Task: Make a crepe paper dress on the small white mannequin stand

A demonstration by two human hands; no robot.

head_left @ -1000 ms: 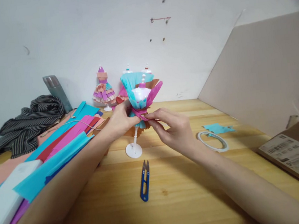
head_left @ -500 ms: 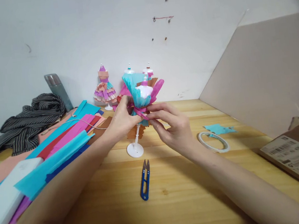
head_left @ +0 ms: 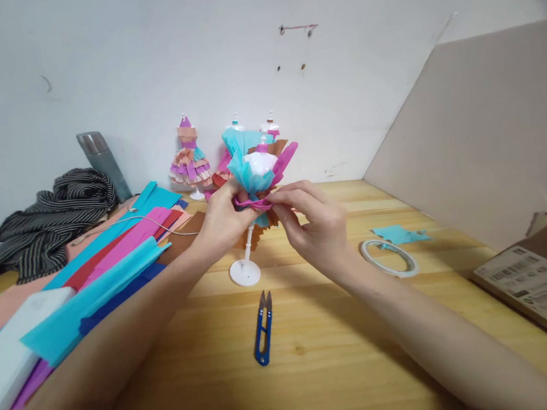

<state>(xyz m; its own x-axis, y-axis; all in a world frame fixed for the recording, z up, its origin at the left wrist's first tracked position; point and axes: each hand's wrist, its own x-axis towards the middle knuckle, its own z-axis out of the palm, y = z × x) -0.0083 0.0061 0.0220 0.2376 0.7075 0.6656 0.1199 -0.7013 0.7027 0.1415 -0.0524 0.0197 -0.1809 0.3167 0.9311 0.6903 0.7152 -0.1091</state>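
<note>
The left hand (head_left: 222, 221) had its fingers clamped at the waist of a paper-wrapped miniature dress form (head_left: 260, 163), which tilted between both hands above the desk (head_left: 333, 364). The right hand (head_left: 317, 226) pinched a magenta paper strip (head_left: 255, 203) there, thumb and forefinger together. Thread snips (head_left: 263, 330) lay nearer the viewer.

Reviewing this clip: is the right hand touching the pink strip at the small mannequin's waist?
Touching. The head view shows the right hand with its thumb and fingers closed on the end of the pink strip.
</note>
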